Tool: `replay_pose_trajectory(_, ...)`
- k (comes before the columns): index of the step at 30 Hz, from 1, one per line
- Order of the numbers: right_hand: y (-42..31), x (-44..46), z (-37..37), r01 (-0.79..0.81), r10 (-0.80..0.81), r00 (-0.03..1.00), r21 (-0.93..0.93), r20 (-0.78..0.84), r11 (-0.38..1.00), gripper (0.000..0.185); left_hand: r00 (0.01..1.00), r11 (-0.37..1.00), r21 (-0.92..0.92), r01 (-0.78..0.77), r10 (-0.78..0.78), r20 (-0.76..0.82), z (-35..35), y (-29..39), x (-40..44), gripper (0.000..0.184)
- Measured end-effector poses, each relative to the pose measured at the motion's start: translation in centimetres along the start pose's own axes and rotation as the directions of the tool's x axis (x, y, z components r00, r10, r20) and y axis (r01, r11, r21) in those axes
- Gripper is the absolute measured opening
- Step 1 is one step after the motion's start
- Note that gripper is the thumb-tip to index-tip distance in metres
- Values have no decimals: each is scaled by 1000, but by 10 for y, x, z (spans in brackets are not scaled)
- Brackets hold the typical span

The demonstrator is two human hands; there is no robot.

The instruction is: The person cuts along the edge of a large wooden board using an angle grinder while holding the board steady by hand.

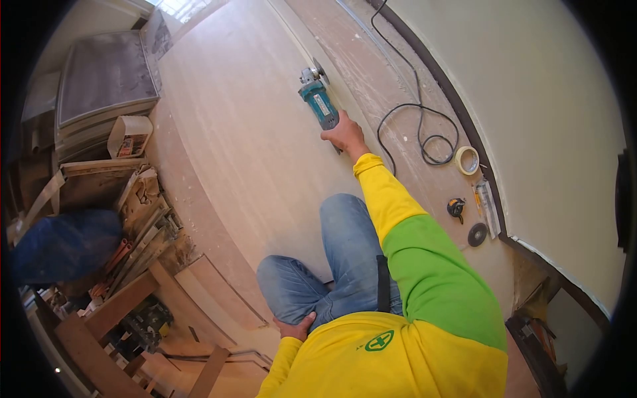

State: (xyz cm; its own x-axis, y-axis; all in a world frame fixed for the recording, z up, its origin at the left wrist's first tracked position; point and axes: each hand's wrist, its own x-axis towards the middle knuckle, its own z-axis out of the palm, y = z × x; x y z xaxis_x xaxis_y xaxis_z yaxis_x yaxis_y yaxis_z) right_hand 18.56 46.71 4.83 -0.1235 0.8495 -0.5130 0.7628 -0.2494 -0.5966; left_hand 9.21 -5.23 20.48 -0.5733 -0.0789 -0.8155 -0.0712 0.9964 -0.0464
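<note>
My right hand (346, 132) is wrapped round the rear body of a teal angle grinder (320, 103). The grinder's head and disc (320, 71) point away from me, over the edge of a long pale panel (245, 119). Whether the disc touches the panel or spins, I cannot tell. My left hand (296, 327) lies against my jeans near the bent leg, holding nothing that I can see, with its fingers partly hidden.
A black power cord (419, 106) loops along the right side. Near the wall lie masking tape (467, 160), a tape measure (456, 208), a cutter (477, 199) and a spare disc (477, 235). Wood scraps (149, 225) and a blue bag (66, 245) crowd the left.
</note>
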Motion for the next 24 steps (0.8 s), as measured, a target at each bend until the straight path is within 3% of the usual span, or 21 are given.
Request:
replay_pose_trajectory(11,-16,21,-1,4,-4,1000,43,1,999,82,998,997,-63,-46,43,-48,2,4,-3,150)
replay_pose_trajectory(24,-41,63,2,17,-18,1000,43,7,999,81,1000,998,-61,-18,17,-16,-2,-1,0,157)
